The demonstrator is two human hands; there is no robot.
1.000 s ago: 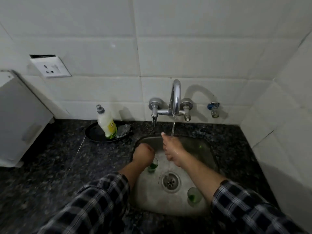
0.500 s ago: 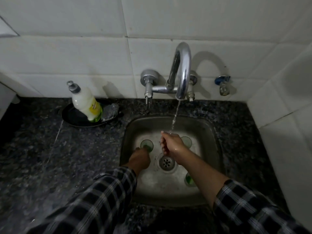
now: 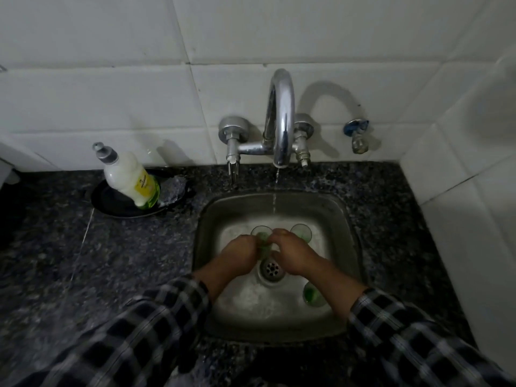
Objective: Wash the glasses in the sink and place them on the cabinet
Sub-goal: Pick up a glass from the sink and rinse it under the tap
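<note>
**A:** Both hands have met since half a second ago. The right hand [image 3: 293, 255] has left the stream and joined the left hand [image 3: 240, 254] on one green glass [image 3: 262, 241].

**B:** How is it held?

**A:** Left fingers curl round it, and the right fingertips seem to pinch its rim. It sits at 12 o'clock from the drain [image 3: 272, 269], inside the sink [image 3: 351, 247].

**B:** And progress?

**A:** Early, I'd judge. A second glass [image 3: 303, 231] waits at 1 o'clock and a third glass [image 3: 312, 294] at 4 o'clock, both on the sink floor. No glass stands on the counter [image 3: 125, 261] yet. The tap [image 3: 282, 121] runs thinly.
</note>
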